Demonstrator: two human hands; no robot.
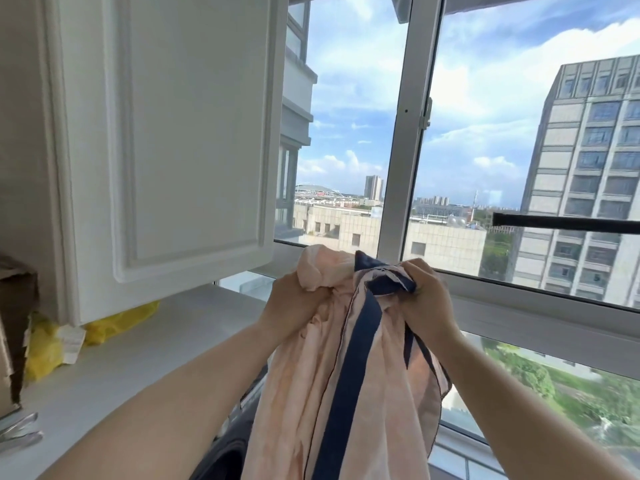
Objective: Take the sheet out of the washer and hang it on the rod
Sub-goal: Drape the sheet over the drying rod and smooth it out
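Both hands, the left hand (298,303) and right hand (427,299), clench the bunched top of a limp pink, navy-striped cotton sheet (346,386); soft and probably damp-heavy, it wants an edge grip.

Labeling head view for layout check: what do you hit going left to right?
Cardboard box → yellow bag → white cabinet door → left hand → sheet → right hand → dark rod.
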